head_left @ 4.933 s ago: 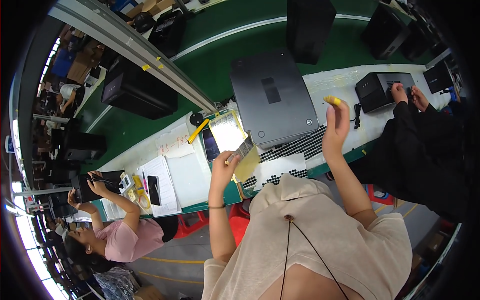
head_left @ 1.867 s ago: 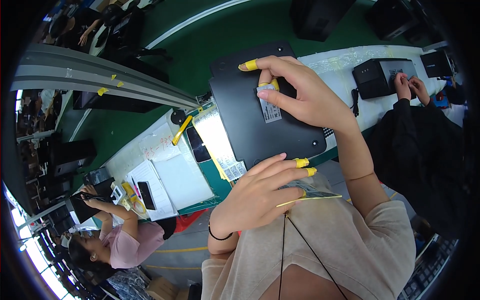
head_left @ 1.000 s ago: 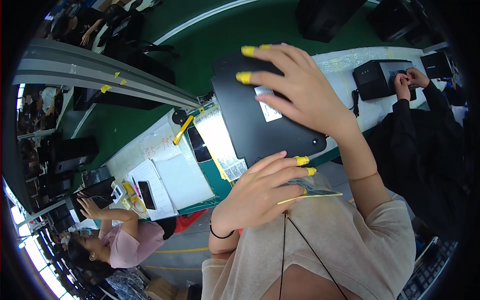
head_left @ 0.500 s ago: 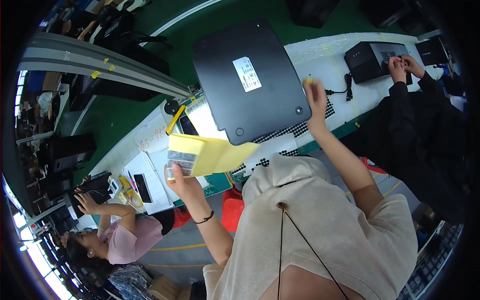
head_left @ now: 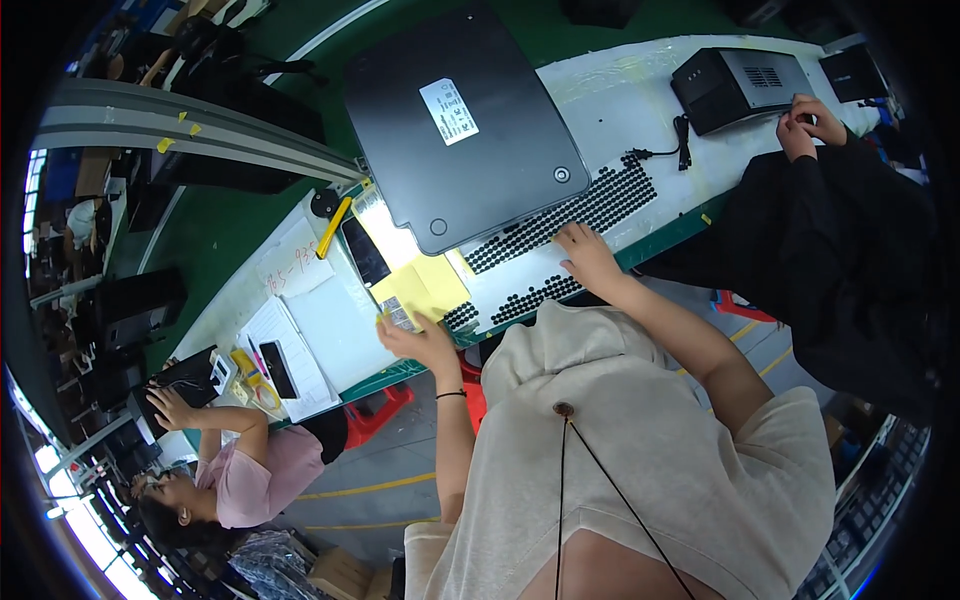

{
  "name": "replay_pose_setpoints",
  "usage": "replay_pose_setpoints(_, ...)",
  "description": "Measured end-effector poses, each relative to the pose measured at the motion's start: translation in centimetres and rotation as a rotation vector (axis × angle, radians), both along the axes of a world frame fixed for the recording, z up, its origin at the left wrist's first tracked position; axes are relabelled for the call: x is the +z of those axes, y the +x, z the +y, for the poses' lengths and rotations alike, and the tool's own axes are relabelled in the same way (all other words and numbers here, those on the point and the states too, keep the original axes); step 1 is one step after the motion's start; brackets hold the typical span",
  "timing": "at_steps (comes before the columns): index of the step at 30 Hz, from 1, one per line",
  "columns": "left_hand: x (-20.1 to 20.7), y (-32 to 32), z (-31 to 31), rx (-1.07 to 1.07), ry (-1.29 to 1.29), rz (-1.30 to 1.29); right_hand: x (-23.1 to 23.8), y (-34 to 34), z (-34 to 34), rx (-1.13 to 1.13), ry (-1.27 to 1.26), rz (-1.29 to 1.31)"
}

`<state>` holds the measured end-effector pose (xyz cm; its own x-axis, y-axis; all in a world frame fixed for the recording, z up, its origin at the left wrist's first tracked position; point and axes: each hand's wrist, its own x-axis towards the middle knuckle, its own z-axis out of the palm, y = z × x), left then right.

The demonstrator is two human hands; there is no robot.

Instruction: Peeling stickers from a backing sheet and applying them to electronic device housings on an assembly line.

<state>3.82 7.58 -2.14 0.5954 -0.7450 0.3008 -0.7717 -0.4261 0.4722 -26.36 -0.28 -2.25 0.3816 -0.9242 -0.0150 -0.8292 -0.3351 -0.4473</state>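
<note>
At the lower left of the frame we see a person in a pink shirt (head_left: 262,478), with a hand near a dark box. Next come white papers (head_left: 312,372) with a black phone (head_left: 276,369) on top. A yellow tool (head_left: 335,228) leans to one side, just beside a dark flat screen (head_left: 365,252). Near the middle, our left hand (head_left: 420,345) is at the low edge of a yellow sheet (head_left: 432,284). Its fingers are a bit apart, but we cannot tell if they pinch the sheet. Above, at the top middle, lies a big flat black case (head_left: 470,185) with a white label (head_left: 449,112) on it. Below the case, lots of little black dots (head_left: 610,205) sit in rows. Our right hand (head_left: 592,264) is right by them with bent fingers, and we cannot tell if they hold a dot. At the upper right we see a black cord (head_left: 684,145), then a black box (head_left: 738,88) with small holes. A person in dark sleeves (head_left: 800,250) has both hands close to that box.
</note>
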Motion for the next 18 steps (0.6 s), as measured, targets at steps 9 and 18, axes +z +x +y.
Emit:
replay_pose_setpoints(9,-0.1,-6.2,-0.7,-0.826,0.124,0.264,-1.1,0.6,-1.8,-0.011,-0.054,-0.003)
replay_pose_setpoints(18,-0.2,-8.2,-1.9,-0.882,0.094,0.275,0.2,0.2,-5.8,-0.076,-0.238,-0.07)
